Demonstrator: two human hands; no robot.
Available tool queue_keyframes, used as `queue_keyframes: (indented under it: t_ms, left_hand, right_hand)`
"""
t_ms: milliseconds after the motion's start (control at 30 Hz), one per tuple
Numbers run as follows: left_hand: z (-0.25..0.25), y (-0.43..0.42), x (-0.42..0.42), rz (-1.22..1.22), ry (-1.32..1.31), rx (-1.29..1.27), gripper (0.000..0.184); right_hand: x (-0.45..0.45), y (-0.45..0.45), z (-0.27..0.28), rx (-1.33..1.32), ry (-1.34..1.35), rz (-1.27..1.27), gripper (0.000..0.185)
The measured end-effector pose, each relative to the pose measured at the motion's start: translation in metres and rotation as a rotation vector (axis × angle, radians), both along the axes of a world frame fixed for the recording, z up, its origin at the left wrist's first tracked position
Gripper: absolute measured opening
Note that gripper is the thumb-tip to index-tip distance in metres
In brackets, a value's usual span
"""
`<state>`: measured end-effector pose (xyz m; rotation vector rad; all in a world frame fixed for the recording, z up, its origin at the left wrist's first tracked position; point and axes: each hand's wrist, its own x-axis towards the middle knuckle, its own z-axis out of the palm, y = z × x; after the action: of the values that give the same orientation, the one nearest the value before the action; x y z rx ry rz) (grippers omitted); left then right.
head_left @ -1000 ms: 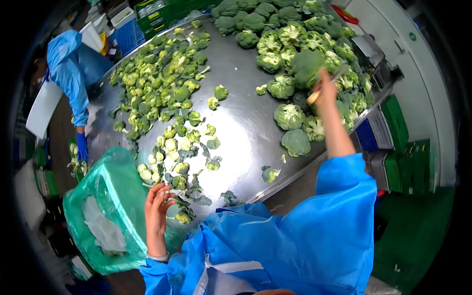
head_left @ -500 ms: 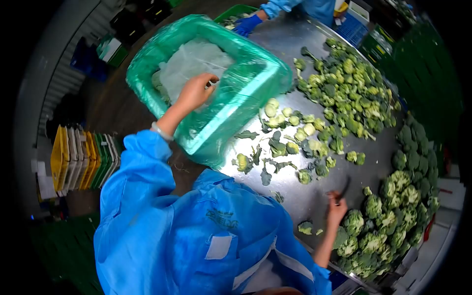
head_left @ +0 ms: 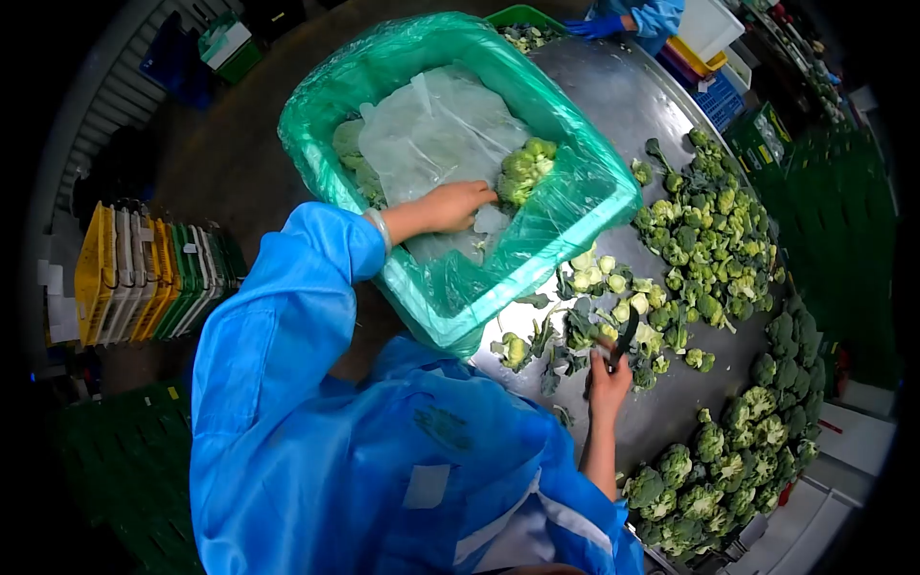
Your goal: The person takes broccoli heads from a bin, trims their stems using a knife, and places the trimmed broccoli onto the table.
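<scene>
My left hand reaches into a crate lined with green plastic film. Its fingers are closed at the underside of a broccoli head, beside a sheet of translucent film that covers most of the crate's contents. More broccoli shows at the sheet's left edge. In my right hand is a dark knife, its blade pointing up and away over cut broccoli stems and leaves on the metal table.
A large heap of trimmed stem pieces covers the table's far right. Whole broccoli heads are piled at the near right. Stacked crates stand at left. Across the table is another person's blue-gloved hand by a green crate.
My left hand has gone lower into the crate, and a broccoli head now shows at its fingers. My right hand with the knife has moved up and left, over the trimmings. The view has shifted.
</scene>
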<state>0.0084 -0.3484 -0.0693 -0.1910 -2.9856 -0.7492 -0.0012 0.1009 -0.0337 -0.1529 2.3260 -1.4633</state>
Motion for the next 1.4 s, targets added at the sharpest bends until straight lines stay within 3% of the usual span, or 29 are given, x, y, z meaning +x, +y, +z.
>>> queue_keyframes:
  t_ms: [67,100,200,300,400,500,533,600,667,800,933,1000,1067,1133,1200,1300,1367,1400]
  left_hand:
    - [-0.006,0.004,-0.013,0.164,0.024,0.143,0.055]
    - [0.015,0.002,-0.024,0.229,-0.097,0.096,0.056]
    - [0.051,0.015,-0.053,0.336,0.233,0.305,0.070]
    - [0.034,0.021,-0.082,0.355,0.132,0.039,0.093]
    - [0.011,0.008,-0.097,0.369,-0.151,0.404,0.109]
    - [0.010,0.002,-0.090,0.327,-0.011,0.409,0.104]
    - [0.010,0.004,-0.086,0.332,0.047,0.391,0.103]
    - [0.025,0.009,-0.078,0.323,0.143,0.349,0.089]
    - [0.034,0.011,-0.069,0.285,0.208,0.300,0.083]
    - [0.080,0.017,-0.044,0.264,0.362,0.164,0.075]
    - [0.146,0.049,0.002,0.162,0.436,0.218,0.075]
    - [0.175,0.069,0.023,0.009,0.531,0.264,0.077]
    - [0.188,0.100,0.037,-0.131,0.564,0.442,0.082]
    - [0.174,0.131,0.047,-0.111,0.466,0.729,0.109]
    - [0.170,0.166,0.053,0.099,0.254,1.073,0.118]
    - [0.149,0.204,0.074,0.252,-0.310,1.806,0.110]
    - [0.149,0.213,0.077,0.292,-0.306,1.689,0.102]
    - [0.149,0.215,0.077,0.308,-0.305,1.628,0.098]
  right_hand:
    - [-0.024,-0.061,0.022,-0.051,0.351,0.148,0.037]
    - [-0.034,-0.094,0.038,-0.074,0.398,0.205,0.041]
    - [-0.059,-0.183,0.071,-0.059,0.464,0.375,0.054]
    - [-0.081,-0.228,0.060,0.188,0.688,0.491,0.047]
    - [-0.093,-0.205,0.062,0.380,0.771,0.343,0.040]
    - [-0.102,-0.146,0.049,0.325,0.638,0.080,0.026]
    - [-0.099,-0.127,0.045,0.333,0.441,0.025,0.027]
    - [-0.090,-0.090,0.020,0.113,0.430,0.013,0.032]
    - [-0.058,-0.091,0.060,0.069,0.212,-0.089,0.036]
    - [-0.034,-0.085,0.078,-0.086,0.477,-0.083,0.043]
    - [-0.027,-0.097,0.104,-0.310,0.309,0.048,0.049]
    - [-0.030,-0.099,0.109,-0.435,0.091,0.107,0.073]
    - [-0.030,-0.093,0.113,-0.779,-0.238,0.124,0.086]
    - [-0.015,-0.084,0.105,-0.946,-0.393,0.081,0.095]
    - [-0.004,-0.071,0.102,-0.937,-0.379,0.044,0.098]
    - [0.014,-0.049,0.079,-0.728,-0.306,-0.034,0.092]
    - [0.011,-0.018,0.078,-0.516,-0.331,0.045,0.078]
    - [0.010,-0.005,0.068,-0.454,-0.115,0.085,0.061]
